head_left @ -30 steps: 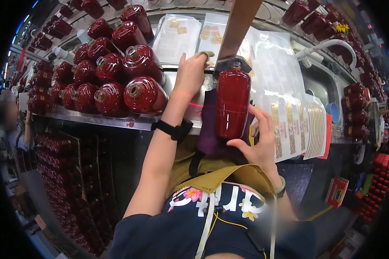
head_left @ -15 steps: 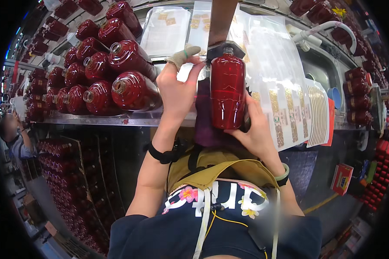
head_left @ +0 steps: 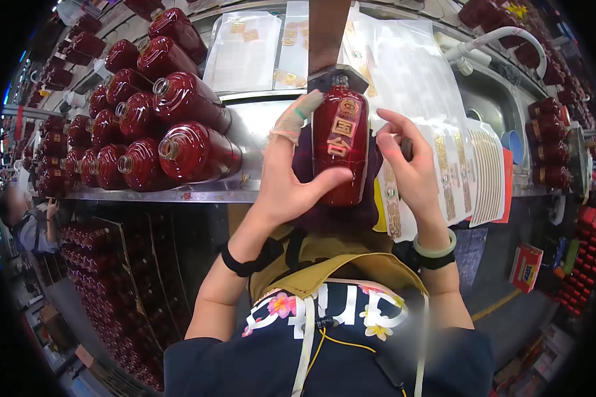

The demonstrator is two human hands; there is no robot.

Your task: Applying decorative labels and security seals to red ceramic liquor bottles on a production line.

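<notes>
A glossy red glass bottle (head_left: pixel 338 173) lies in front of me, its neck away from me against a dark block (head_left: pixel 344 71) at the foot of a brown post. Gold decals (head_left: pixel 344 127) run in a column down its upward face. My left hand (head_left: pixel 291 169) grips its left side, the thumb laid across the lower body. A light cloth cover wraps a finger of that hand. To the right of the bottle, my right hand (head_left: pixel 412 169) is apart from it, index finger and thumb bent and separated; its other fingers are partly hidden. Dark purple cloth (head_left: pixel 302 178) lies beneath the bottle.
Several red bottles (head_left: pixel 198 152) lie stacked on the metal bench at left. Decal sheets (head_left: pixel 242 56) lie beyond, and more translucent sheets (head_left: pixel 410 86) cover the right side. A sink (head_left: pixel 490 99) with a white curved tap (head_left: pixel 510 33) stands far right. Another person (head_left: pixel 36 225) is at far left.
The bottle has turned, and gold decals now face up. My left hand has come from a pinch beside it onto its side. My right hand has let go and moved off to the right.
</notes>
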